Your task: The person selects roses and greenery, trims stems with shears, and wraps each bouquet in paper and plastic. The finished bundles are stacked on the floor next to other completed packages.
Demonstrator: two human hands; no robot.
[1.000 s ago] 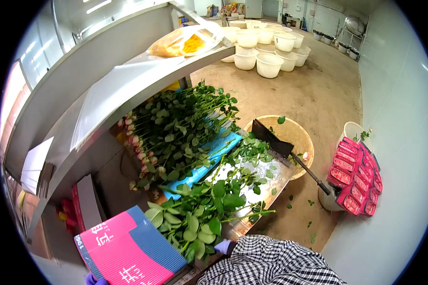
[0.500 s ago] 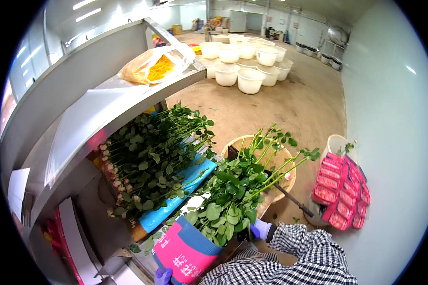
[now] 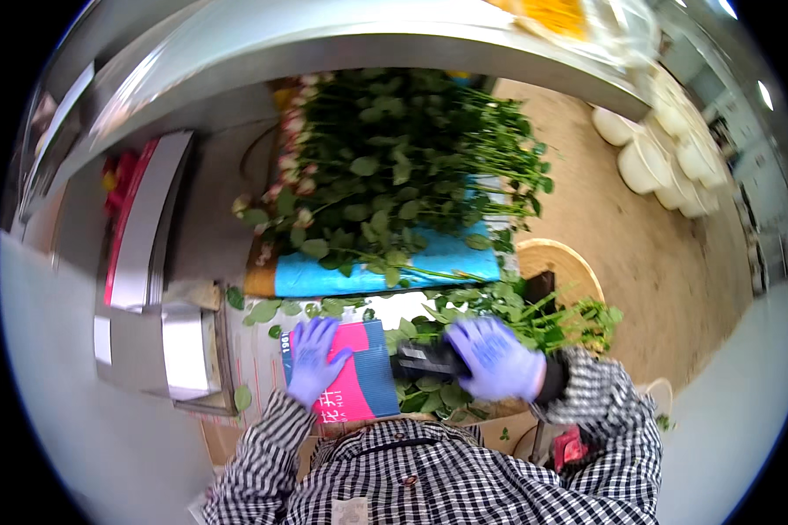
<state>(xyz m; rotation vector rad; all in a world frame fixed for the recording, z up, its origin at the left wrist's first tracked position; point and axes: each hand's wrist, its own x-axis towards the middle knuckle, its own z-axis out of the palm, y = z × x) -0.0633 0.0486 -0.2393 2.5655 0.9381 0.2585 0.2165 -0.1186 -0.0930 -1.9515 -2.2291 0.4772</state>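
My left hand (image 3: 315, 363), in a purple glove, lies with spread fingers on a pink and blue corrugated cardboard wrap (image 3: 368, 359) on the worktable. Leafy rose stems (image 3: 534, 324) extend from the wrap's right end; the blooms inside are hidden. My right hand (image 3: 499, 360), gloved alike, is closed round a black stapler-like tool (image 3: 425, 360), which is blurred. The tool's front end is at the wrap's right edge, over the leaves; whether it touches cannot be made out. Beyond the wrap, a pile of pale pink roses (image 3: 394, 166) lies behind a blue-covered roll (image 3: 368, 269).
A metal shelf (image 3: 368, 52) crosses above the far side, carrying a bag of orange strips (image 3: 556, 16). Flat cardboard sheets (image 3: 153, 227) stand at left. A round tan tub (image 3: 578, 267) is right of the table. White buckets (image 3: 643, 166) stand on the floor farther right.
My view has swung left and down toward the table. The wrapped bunch now lies flat instead of tilted. My left hand has moved onto the wrap, and my right hand has brought the black tool to its edge.
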